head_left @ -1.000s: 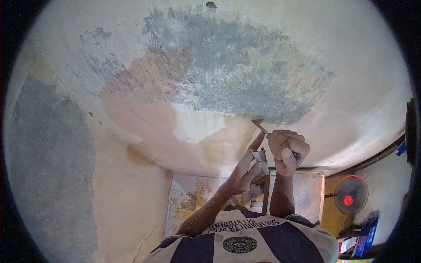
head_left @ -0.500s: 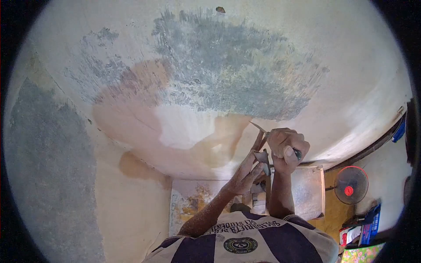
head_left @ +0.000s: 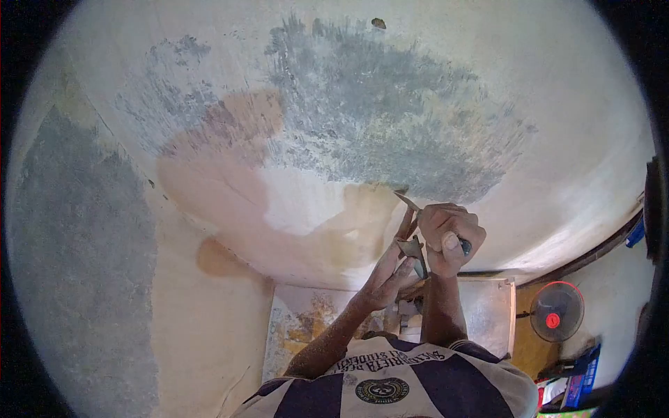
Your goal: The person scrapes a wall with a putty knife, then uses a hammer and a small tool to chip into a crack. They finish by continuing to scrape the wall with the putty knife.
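Observation:
My right hand (head_left: 451, 235) is wrapped round the dark handle of a scraper, whose thin metal blade (head_left: 407, 202) points up and left to the lower edge of a grey patch (head_left: 390, 104) on the pale wall. Just left and below, my left hand (head_left: 387, 274) holds a small curved piece (head_left: 417, 255), perhaps a second blade, between thumb and fingers. Its other fingers reach up along the wall beneath the scraper blade. Shadows of my head and arms fall on the wall to the left.
A second grey patch (head_left: 83, 265) covers the left wall. Behind my arms are a stained panel (head_left: 306, 320) and a pale framed board (head_left: 488, 313). A fan with a red rim (head_left: 557, 311) stands at the right, above a blue crate (head_left: 584, 376). A small hole (head_left: 378, 24) marks the top.
The view has shifted slightly. The scraper tip, a little below the grey patch half a second ago, is now at its lower edge. Both hands keep their grips.

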Demonstrator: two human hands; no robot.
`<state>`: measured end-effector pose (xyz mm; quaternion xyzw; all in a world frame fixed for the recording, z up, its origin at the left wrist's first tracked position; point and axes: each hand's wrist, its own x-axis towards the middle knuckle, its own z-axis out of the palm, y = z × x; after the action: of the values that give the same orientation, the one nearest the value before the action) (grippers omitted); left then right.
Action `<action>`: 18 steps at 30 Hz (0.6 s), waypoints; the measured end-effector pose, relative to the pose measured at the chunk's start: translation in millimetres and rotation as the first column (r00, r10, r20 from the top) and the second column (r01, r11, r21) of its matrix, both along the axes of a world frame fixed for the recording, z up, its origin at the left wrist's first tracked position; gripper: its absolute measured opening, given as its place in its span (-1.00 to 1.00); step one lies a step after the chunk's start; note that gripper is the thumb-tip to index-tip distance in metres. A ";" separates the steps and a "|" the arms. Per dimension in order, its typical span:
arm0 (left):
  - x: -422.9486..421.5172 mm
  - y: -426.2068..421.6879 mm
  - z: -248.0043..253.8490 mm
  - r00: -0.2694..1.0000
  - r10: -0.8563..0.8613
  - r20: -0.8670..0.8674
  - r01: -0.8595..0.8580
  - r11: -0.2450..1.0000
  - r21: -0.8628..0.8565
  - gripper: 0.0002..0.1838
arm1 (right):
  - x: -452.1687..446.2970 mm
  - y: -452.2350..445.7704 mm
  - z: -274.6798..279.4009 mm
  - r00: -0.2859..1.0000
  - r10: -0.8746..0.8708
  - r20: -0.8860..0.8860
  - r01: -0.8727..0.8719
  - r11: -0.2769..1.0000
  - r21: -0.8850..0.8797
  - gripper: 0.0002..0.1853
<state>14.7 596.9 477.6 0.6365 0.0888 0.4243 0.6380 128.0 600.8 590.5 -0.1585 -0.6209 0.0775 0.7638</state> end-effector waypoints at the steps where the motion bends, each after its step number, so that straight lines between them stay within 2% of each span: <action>1: -0.3 -1.5 3.4 1.000 0.009 0.006 -0.008 1.000 -0.018 -0.28 | -2.2 -1.2 3.6 1.000 -0.003 0.000 0.003 1.000 -0.004 -0.46; 6: 2.8 -2.2 14.6 0.996 -0.009 0.089 0.011 0.999 -0.031 -0.29 | -0.3 -6.5 5.2 0.999 -0.041 -0.009 0.042 0.999 0.027 -0.46; 8: 1.8 -2.5 15.5 0.995 0.002 0.099 0.004 0.998 -0.056 -0.10 | -2.5 -8.2 11.1 0.998 -0.059 0.013 0.058 0.996 0.069 -0.46; 12: 1.8 -2.2 12.6 0.990 -0.004 0.144 0.010 0.999 -0.041 -0.20 | 3.1 3.6 4.8 0.991 -0.096 0.092 0.094 0.995 0.021 -0.45; 16: 0.4 -6.5 19.9 0.989 -0.003 0.148 0.012 0.998 -0.056 -0.27 | 2.5 -15.7 9.1 0.999 -0.040 -0.023 0.041 0.999 0.034 -0.58; 18: -2.8 -7.4 12.5 0.996 -0.024 0.089 0.032 0.996 -0.085 -0.28 | 2.7 -1.8 3.8 0.961 -0.267 0.071 0.263 0.963 0.061 -0.53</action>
<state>12.0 589.5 490.1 0.5904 0.0701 0.4386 0.6739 130.7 599.0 594.3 -0.2235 -0.6256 -0.0477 0.7459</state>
